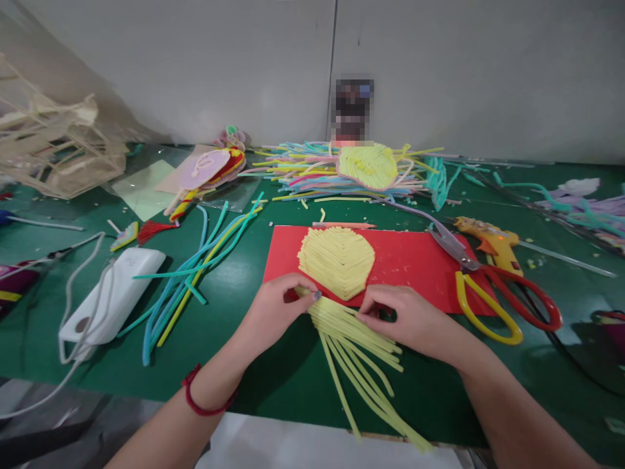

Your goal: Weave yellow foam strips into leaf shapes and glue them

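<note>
Just below a red card, my left hand pinches the upper left end of a bundle of pale yellow pipe cleaners. My right hand has thumb and fingers closed on the upper right edge of that same bundle. The strips lie side by side near my fingers and fan out loosely toward the table's front edge. A rounded yellow leaf-like piece made of packed strips rests on the card, directly above both hands.
Scissors lie over the card's right end, beside a yellow glue gun. Left are loose blue and yellow pipe cleaners and a white power bank with a cable. A colourful pipe cleaner pile lies along the wall.
</note>
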Demonstrator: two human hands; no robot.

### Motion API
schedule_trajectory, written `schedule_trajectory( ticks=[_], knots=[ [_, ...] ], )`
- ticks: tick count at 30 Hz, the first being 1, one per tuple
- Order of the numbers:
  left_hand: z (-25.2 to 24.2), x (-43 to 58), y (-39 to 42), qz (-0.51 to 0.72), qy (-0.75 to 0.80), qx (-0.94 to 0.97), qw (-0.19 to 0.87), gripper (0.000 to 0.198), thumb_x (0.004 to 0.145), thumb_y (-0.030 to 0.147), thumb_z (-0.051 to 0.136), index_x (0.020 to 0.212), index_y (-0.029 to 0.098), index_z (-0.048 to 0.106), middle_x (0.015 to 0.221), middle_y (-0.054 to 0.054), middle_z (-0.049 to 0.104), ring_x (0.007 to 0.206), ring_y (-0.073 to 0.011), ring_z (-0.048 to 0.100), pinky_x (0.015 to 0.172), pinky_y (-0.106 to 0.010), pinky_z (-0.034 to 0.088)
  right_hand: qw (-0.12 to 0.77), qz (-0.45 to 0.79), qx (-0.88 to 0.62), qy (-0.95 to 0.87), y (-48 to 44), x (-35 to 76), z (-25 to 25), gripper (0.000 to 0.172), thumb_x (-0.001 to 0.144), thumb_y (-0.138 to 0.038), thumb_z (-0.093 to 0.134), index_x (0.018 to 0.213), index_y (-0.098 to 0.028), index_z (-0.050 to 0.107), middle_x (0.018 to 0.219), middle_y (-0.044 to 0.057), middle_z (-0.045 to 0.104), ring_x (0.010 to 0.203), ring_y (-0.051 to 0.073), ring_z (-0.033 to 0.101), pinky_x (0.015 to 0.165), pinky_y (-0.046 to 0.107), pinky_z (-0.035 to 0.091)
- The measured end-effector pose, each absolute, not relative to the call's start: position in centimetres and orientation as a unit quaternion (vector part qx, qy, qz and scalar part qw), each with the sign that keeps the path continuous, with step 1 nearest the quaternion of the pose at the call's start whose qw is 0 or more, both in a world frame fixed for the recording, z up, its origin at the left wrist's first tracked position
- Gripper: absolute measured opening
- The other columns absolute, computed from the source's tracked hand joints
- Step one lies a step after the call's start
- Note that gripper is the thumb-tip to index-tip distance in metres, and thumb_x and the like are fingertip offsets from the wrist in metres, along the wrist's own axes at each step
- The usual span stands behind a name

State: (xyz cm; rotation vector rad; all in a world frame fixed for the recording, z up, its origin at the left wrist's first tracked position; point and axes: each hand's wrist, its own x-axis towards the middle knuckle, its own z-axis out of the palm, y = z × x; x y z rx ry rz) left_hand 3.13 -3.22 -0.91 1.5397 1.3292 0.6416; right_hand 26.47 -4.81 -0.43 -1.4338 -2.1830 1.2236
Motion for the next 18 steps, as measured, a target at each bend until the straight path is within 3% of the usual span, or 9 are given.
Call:
schedule_trajectory(
  ticks=[6,14,18],
  knots=[
    [-1.1,2.84,-3.18,0.289,0.511,0.695,0.416,0.006,0.079,0.021,0.062,0.075,0.02,0.066,0.085,-0.002,0.065,0.078,-0.0143,0.061,0.069,-0.024,0.049,0.147,0.434,-0.482,-0.747,-4.97,26.62,-0.09,0.015,0.085,-0.03,0.056,0.074,-0.021,0.057,0.076,0.001,0.063,0.069,0.013,0.057,0.061,0.024,0.043],
    [-1.15,2.35,-3.26,0.236,0.35,0.888,0.181,0.018,0.092,0.017,0.048,0.084,0.018,0.064,0.093,-0.005,0.064,0.086,-0.0163,0.058,0.077,-0.029,0.046,0.128,0.48,-0.475,-0.726,-4.92,27.03,0.28,0.016,0.084,-0.03,0.057,0.071,-0.02,0.057,0.069,-0.001,0.058,0.062,0.011,0.049,0.055,0.021,0.039],
    [-1.06,2.13,-3.34,0.206,0.338,0.897,0.196,0.018,0.094,0.016,0.044,0.087,0.017,0.06,0.088,-0.003,0.062,0.08,-0.0132,0.057,0.07,-0.024,0.045,0.119,0.489,-0.464,-0.729,-4.99,27.24,0.4,0.017,0.084,-0.031,0.056,0.071,-0.019,0.056,0.068,-0.002,0.055,0.062,0.01,0.048,0.055,0.021,0.038]
  ],
)
